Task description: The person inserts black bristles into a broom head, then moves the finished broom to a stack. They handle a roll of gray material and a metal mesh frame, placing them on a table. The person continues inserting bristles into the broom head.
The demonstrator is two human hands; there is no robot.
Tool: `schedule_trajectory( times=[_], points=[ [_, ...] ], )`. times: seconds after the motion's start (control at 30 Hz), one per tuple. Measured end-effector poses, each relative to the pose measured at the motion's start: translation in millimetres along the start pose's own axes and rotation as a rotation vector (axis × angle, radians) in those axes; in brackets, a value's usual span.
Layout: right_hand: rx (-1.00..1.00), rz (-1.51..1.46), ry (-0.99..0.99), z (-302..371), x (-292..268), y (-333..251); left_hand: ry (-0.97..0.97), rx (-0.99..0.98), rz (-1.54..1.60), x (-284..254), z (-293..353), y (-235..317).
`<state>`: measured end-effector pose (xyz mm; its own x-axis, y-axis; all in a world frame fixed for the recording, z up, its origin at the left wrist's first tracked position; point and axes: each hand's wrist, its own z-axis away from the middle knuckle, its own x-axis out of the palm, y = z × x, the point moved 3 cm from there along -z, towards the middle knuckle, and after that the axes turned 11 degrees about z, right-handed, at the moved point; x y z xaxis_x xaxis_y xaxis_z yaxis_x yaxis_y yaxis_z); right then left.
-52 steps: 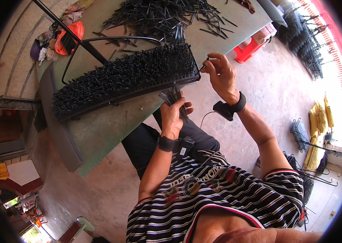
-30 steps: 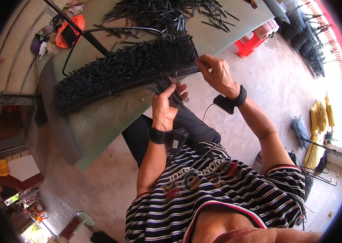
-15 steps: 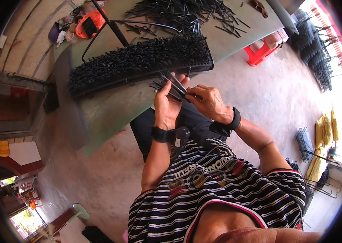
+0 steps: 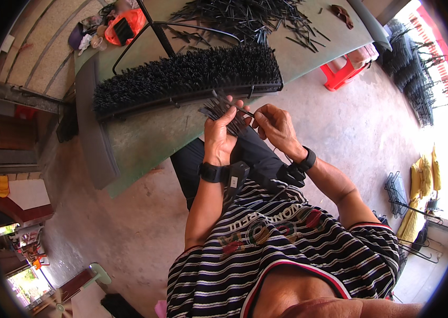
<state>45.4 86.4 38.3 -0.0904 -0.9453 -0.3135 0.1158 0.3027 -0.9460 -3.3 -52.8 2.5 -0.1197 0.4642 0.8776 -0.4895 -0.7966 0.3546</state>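
My left hand (image 4: 221, 135) grasps a fanned bundle of thin, flat black strips (image 4: 212, 112), just off the near edge of the smooth green table surface (image 4: 139, 151). My right hand (image 4: 279, 127) pinches the end of one slim black strip (image 4: 245, 112) that reaches into the bundle. The long black block of dense bristles (image 4: 187, 74) lies along the surface, its right end at the near edge. Toward the far edge sits a loose heap of black strips (image 4: 234, 15).

Glossy plastic-looking strips (image 4: 214, 110), rough bristles (image 4: 189, 70).
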Motion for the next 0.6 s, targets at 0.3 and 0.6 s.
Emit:
schedule_trajectory(
  times=[0.3,0.6],
  points=[
    [-0.004,-0.133,0.036,3,2,2,0.042,0.068,-0.038,9,9,3],
    [-0.040,-0.125,-0.024,11,0,-1,0.086,0.146,-0.131,16,17,4]
  ],
)
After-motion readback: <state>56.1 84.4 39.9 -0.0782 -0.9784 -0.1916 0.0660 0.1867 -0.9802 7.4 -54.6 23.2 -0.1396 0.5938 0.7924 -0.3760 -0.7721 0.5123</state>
